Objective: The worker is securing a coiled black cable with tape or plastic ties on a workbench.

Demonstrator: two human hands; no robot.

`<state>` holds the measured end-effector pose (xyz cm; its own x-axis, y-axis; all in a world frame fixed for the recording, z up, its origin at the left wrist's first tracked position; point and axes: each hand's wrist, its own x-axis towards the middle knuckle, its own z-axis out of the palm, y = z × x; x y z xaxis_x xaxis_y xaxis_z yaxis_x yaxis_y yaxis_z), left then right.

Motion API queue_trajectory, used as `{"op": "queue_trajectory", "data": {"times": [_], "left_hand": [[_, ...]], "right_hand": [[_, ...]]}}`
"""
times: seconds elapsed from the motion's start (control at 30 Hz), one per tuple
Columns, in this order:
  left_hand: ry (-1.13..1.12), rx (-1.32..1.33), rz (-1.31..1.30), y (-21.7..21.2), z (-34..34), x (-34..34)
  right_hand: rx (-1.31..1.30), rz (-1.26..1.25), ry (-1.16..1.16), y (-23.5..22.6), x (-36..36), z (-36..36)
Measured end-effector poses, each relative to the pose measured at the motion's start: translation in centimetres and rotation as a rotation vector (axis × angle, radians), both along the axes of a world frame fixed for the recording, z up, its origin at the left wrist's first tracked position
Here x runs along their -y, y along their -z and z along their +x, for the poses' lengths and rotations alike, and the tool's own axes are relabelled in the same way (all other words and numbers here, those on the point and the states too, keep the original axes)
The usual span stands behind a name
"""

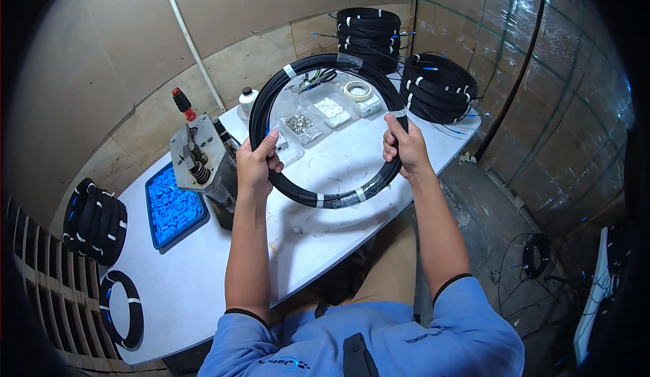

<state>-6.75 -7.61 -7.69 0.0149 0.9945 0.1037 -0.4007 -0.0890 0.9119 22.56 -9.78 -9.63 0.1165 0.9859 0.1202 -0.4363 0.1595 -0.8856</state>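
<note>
A coil of black cable (pixel 308 199) is held up above the white table, its ring bound with white tape bands and some clear tape. My left hand (pixel 256 163) grips the ring's left side, thumb on top and fingers curled round it. On the opposite side my right hand (pixel 407 148) is closed on the coil, near a white tape band. Through the ring show clear plastic trays, one with small metal parts (pixel 298 126), another with small white pieces (pixel 331 111). A roll of masking tape (pixel 357 91) and a pair of scissors (pixel 321 77) lie behind them.
A hand press with a red handle (pixel 203 148) stands left, beside a dark tray of blue connectors (pixel 175 207). More cable coils are stacked at the back (pixel 369 35), right (pixel 439 89) and far left (pixel 95 221). A single coil (pixel 139 316) lies at the near-left corner. A white bottle (pixel 248 98) stands behind.
</note>
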Motion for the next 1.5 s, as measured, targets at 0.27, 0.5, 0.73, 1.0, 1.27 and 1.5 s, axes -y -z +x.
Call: {"op": "queue_trajectory", "data": {"times": [0.27, 0.5, 0.73, 1.0, 1.27, 1.5], "left_hand": [[-0.009, 0.010, -0.023, 1.2, -0.2, -0.2], [-0.048, 0.003, -0.011, 0.3, 0.6, 0.9], [-0.041, -0.015, -0.015, 0.7, 0.0, 0.2], [0.001, 0.039, -0.031, 0.9, -0.3, 0.3], [-0.031, 0.007, -0.019, -0.1, 0.3, 1.3], [-0.040, 0.017, -0.030, -0.2, 0.2, 1.3]], "right_hand": [[-0.016, 0.022, -0.015, -0.5, 0.3, -0.1], [-0.036, 0.008, -0.002, 0.2, -0.3, 0.4], [-0.007, -0.017, 0.033, -0.6, 0.8, -0.1], [-0.016, 0.030, -0.009, -1.5, 1.4, -0.2], [-0.056, 0.015, -0.020, -0.5, 0.4, 0.5], [-0.103, -0.005, -0.034, -0.7, 0.6, 0.3]]}}
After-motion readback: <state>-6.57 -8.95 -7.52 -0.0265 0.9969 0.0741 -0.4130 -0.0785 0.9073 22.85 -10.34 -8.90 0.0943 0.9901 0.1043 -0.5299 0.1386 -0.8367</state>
